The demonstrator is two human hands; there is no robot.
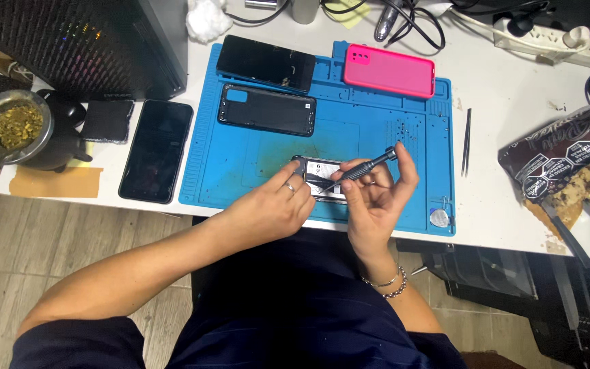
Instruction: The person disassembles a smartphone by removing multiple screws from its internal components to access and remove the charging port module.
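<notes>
At mat centre, near its front edge: right hand [377,195] pinches a dark screwdriver [367,166] between thumb and fingers, shaft slanting down-left, tip on the open phone [322,181]. Grip narrow and closed on the handle, probably for fine control over a small screw. Left hand [278,205], ring on one finger, rests on the phone's left end, fingers curled loosely over its edge, holding nothing else; it seems to pin the phone flat so it won't slide under the tool.

Phone lies face down, back off, insides showing, on the blue mat [240,164]. Further back on the mat: a black screen panel [265,63], a black back cover [266,109], a pink case [389,70], laid apart, likely to keep parts sorted. Small round part [438,218] at the mat's right front corner.

Off the mat: another black phone [156,150] to the left, tweezers [466,141] to the right, a snack bag [568,164] far right, a gourd cup [11,126] far left. White desk [507,137], cables and a power strip [548,37] at the back, a dark computer case [83,44] back left. Wood-look floor [8,273] below.
</notes>
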